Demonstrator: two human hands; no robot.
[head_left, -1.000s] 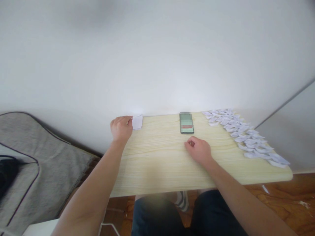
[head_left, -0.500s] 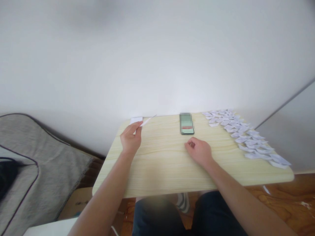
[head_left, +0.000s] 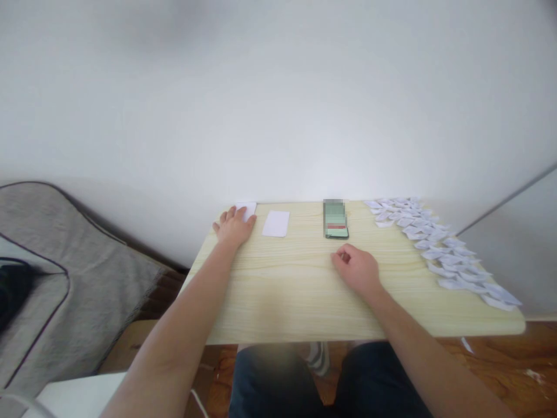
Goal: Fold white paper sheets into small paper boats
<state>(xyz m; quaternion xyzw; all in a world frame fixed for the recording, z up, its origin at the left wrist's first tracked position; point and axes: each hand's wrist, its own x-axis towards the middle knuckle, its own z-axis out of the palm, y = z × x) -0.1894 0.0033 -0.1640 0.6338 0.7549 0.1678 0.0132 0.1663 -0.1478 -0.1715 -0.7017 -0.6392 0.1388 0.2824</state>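
- I am spreading my left hand (head_left: 235,230), released, over the white paper (head_left: 249,210) on the desk (head_left: 278,290).
- A white sheet (head_left: 276,224) is lying alongside.
- The phone (head_left: 335,222) is lying near my right hand (head_left: 359,269), which is loosely clenching.
- Folded papers (head_left: 444,247) are lining the right side.

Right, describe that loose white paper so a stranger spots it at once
On the pale wooden table, look near the edge along the wall. The flat white paper lies between the left hand and the phone. No hand covers it, unlike the paper under the left hand, and it lies flat, unlike the folded pieces.
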